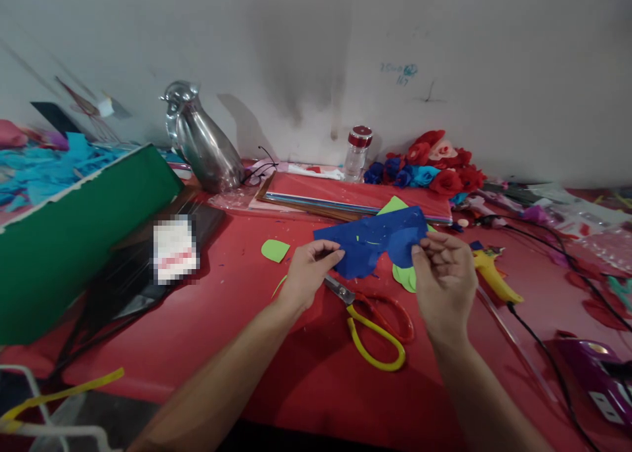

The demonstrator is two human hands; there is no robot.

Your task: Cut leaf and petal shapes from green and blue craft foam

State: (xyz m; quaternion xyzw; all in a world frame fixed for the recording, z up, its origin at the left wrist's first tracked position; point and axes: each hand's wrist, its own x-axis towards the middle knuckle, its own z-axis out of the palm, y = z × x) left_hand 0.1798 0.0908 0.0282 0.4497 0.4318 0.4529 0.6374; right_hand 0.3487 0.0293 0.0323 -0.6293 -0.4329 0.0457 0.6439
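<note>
A blue sheet [368,238] is being pinched at its ends by the left hand [311,268] and right hand [447,274] above the scissors [378,327]; it is best being kept taut (lightly, lest it crease).

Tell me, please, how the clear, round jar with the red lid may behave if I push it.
The jar looks taller than wide, so a high push might tip it. Its round sides suggest it could roll after falling. The see-through walls may be glass, so perhaps fragile.
</note>
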